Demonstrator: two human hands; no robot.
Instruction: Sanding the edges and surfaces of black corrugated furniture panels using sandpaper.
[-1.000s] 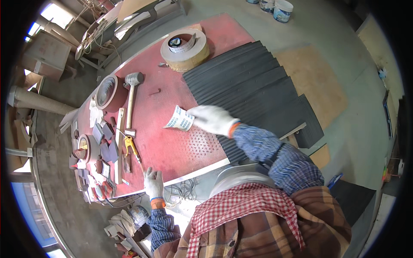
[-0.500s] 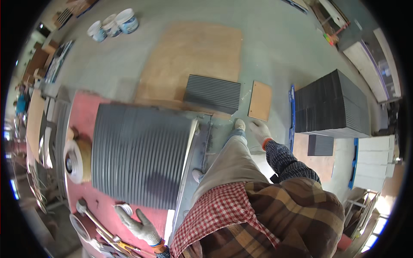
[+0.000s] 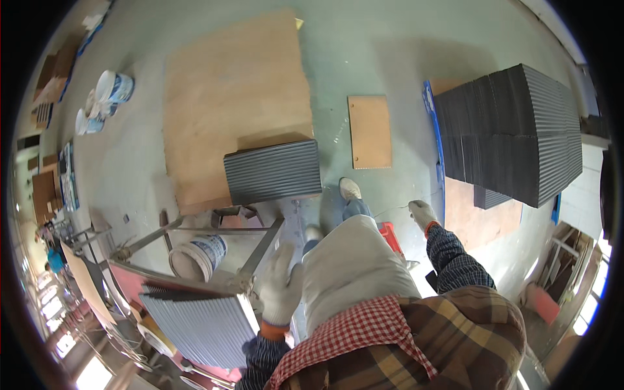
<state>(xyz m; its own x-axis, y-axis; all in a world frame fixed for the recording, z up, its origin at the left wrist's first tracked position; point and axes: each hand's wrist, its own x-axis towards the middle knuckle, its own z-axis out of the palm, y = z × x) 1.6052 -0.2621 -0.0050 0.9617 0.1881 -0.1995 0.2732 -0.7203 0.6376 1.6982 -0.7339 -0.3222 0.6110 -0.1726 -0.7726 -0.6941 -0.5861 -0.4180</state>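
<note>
Your left hand (image 3: 279, 289) is motion-blurred, fingers spread, near the ridged sheets (image 3: 201, 328). Those lie stacked on the red worktop (image 3: 125, 281): grey, straight parallel grooves, pale sheen, darker staggered edges at the far end. Your right hand (image 3: 422, 213) has curled fingers; can't tell if it's pinching anything.

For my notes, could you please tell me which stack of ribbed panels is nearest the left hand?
The stack on the red table, beside the left hand; the other stacks stand farther off, down at floor level.
</note>
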